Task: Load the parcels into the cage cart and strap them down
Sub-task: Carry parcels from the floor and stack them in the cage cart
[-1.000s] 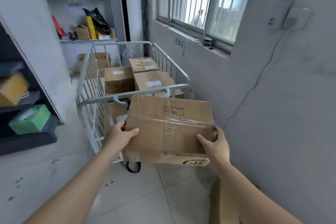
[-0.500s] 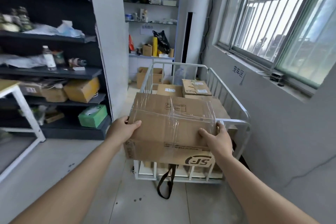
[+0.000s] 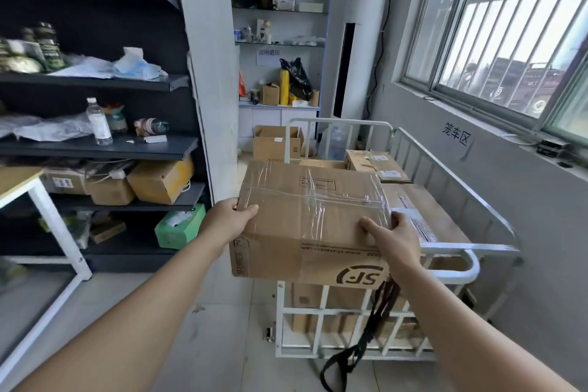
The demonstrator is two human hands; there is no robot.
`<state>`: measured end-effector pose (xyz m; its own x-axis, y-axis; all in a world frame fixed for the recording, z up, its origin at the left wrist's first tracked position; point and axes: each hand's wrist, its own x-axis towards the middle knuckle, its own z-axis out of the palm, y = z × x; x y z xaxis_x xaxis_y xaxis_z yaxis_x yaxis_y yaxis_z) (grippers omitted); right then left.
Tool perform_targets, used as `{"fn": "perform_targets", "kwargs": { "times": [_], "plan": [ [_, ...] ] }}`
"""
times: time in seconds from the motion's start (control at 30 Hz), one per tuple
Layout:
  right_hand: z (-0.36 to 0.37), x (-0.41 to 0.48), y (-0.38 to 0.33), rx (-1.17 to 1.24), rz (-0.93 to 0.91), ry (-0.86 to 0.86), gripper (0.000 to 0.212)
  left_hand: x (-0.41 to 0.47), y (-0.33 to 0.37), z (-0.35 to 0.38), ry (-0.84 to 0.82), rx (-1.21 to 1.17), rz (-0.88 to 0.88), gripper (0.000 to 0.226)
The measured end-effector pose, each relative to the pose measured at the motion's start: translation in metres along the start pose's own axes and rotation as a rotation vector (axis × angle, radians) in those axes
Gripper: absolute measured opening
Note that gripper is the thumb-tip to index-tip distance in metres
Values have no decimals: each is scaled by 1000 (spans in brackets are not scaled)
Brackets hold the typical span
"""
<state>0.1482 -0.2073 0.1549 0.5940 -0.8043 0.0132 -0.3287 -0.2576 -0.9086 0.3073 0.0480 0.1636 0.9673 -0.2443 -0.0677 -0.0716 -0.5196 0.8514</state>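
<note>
1. The box (image 3: 305, 219) is held in the air at the cart's (image 3: 445, 248) near end and hides much of the load.
2. The left hand (image 3: 227, 219) grips its left edge with the thumb on top; the fingers are out of sight.
3. The right hand (image 3: 391, 239) clasps the near right corner, fingers curled round the side.
4. The parcels (image 3: 423, 200) in the cart show only partly.
5. The strap (image 3: 369, 331) hangs by the near bars, its upper end hidden.
</note>
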Motion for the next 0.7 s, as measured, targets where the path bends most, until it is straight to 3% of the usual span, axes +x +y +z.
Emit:
{"fn": "perform_targets", "kwargs": {
  "times": [0.13,0.37,0.47,0.7],
  "plan": [
    [46,28,-17,-4,14,15,66,58,-9,-16,-17,7,-1,40],
    [119,108,-36,0,27,33,65,175,-14,-16,-53,16,21,20],
    [150,154,-45,-6,27,49,55,233,-8,-11,-60,-11,32,20],
    [206,247,-81,-29,58,104,63,358,19,-7,-88,9,65,21]
  ]
}}
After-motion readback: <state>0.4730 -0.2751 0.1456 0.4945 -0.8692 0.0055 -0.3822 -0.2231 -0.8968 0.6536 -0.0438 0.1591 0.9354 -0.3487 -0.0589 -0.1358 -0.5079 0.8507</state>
